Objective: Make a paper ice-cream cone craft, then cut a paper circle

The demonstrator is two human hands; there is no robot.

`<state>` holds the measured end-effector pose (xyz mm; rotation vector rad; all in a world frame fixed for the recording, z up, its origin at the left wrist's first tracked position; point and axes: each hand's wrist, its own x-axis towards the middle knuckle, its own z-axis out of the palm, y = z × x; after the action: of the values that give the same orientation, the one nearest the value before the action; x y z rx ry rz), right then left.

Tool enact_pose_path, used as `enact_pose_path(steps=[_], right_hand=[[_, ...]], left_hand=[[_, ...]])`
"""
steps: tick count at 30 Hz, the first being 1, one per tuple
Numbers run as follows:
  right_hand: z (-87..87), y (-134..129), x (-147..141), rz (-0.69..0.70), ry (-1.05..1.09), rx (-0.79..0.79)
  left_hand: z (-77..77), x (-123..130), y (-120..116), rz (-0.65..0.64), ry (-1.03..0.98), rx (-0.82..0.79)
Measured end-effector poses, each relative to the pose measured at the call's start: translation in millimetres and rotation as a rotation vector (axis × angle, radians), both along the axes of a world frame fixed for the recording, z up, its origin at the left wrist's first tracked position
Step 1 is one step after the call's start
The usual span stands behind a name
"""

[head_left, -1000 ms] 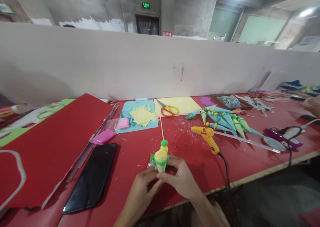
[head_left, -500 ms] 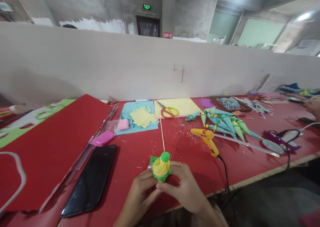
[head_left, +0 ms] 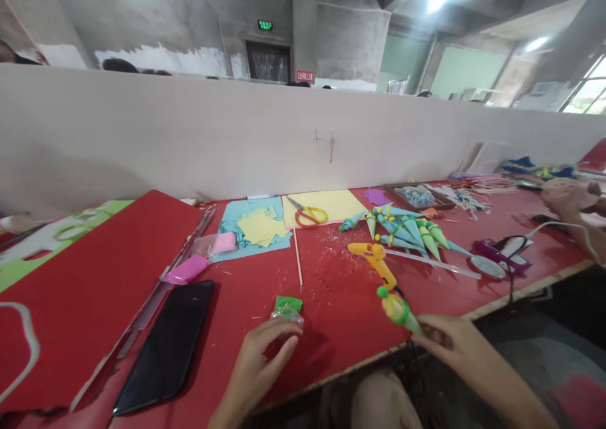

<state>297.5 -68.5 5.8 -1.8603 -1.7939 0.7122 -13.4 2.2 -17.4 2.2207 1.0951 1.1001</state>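
Off to the right, my right hand is closed around the narrow end of a small paper cone. The cone is pale green, with a yellow coiled top, a green band and a green ball at its tip. It is tilted, ball end up and to the left. My left hand rests over the table near the front edge, fingers curved and thumb apart, holding nothing visible. Just beyond its fingertips lies a green clay packet in clear wrapping. A yellow glue gun lies beyond the cone.
A black phone and a large red sheet lie at left. Scissors rest on yellow paper, near a thin stick. Several finished cones are piled at right, before a purple device. A co-worker's hand is far right.
My hands have parted. The right hand has carried the cone rightward and tilted it, while the left hand has let go of it and stayed near the packet. The view has shifted slightly.
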Motion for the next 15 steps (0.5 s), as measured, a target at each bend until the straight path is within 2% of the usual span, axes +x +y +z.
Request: enact_pose_path(steps=[3,7,10,15], right_hand=[[-14.5,1.1,40.4,-0.083,-0.038,-0.042],[-35.6,27.9,71.4,-0.167,0.015,0.031],[-48.2,57.7,78.2,-0.304,-0.018,0.174],[-63.0,102.6,71.0,-0.332,-0.051,0.357]], left_hand=[[-1.0,-0.6,0.2,0.002,-0.011,0.019],[-2.2,-3.2,1.5,0.039,-0.033,0.016],[-2.9,-3.9,3.0,0.063,-0.025,0.007],[-3.8,-1.2,3.8,0.033,0.011,-0.018]])
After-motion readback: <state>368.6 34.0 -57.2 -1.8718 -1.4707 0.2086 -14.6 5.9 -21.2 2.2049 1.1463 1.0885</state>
